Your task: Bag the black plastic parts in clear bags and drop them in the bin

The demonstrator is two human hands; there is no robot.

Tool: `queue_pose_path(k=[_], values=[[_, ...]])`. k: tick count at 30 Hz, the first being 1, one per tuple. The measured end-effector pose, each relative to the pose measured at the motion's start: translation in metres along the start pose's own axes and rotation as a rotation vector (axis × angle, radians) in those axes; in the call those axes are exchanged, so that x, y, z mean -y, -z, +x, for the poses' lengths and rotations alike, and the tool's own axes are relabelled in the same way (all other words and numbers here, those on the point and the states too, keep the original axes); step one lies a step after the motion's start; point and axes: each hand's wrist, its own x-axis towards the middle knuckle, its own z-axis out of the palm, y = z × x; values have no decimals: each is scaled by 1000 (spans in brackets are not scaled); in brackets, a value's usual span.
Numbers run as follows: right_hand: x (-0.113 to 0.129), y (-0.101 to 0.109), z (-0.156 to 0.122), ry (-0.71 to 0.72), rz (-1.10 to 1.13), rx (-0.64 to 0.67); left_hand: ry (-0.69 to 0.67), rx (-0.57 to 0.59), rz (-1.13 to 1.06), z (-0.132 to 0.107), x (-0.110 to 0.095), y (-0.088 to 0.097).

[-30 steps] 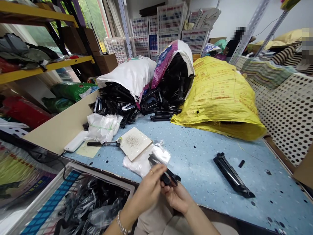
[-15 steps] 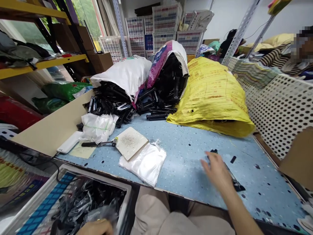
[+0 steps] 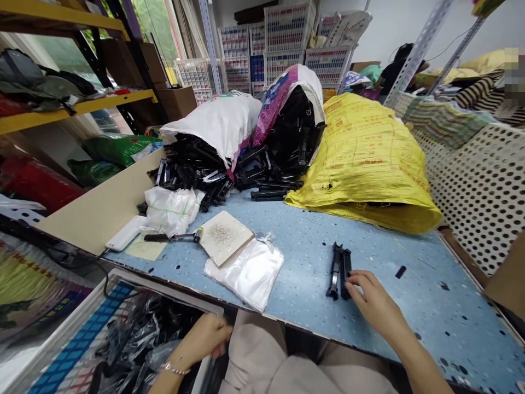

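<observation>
My right hand point(image 3: 375, 301) is at the right of the blue table, thumb and fingertips closed on the near right edge of a long black plastic part point(image 3: 346, 268). Against that part's left side lies a second black part with a shiny metal strip point(image 3: 335, 273); both rest on the tabletop. My left hand point(image 3: 208, 335), wearing a bracelet, hovers by the table's front edge above the rim of a white crate point(image 3: 164, 295). Its fingers bend downward and are blurred, and I cannot see anything in them. Black pieces in clear plastic bags point(image 3: 137, 339) fill the crate.
A white plastic packet point(image 3: 250, 276), a speckled square board point(image 3: 225, 238) and a hammer point(image 3: 172, 237) lie left of centre. White sacks point(image 3: 217, 120) spill black parts point(image 3: 213, 191) at the back. A yellow sack point(image 3: 369, 158) and perforated basket point(image 3: 484, 186) stand right.
My left hand has risen from the crate toward the table edge. The black parts, earlier under my right hand and farther right, now lie side by side nearer the middle.
</observation>
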Motion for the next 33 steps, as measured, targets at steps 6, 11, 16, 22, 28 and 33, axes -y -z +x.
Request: queue_pose_path(k=[6, 11, 16, 22, 28, 33], values=[[0, -7, 7, -278, -86, -1, -343, -478, 295, 66, -104, -16], [-19, 0, 3, -325, 208, 21, -275, -406, 156, 95, -97, -5], [43, -13, 0, -413, 1082, 144, -268, -290, -62, 100, -78, 15], [137, -34, 20, -368, 1710, 359, -278, -318, -186, 105, -76, 8], [172, -75, 38, -455, 1898, 254, -377, -449, -133, 90, -76, 14], [155, -72, 9, -556, 1841, 298, -562, -561, 315, 72, -73, 28]])
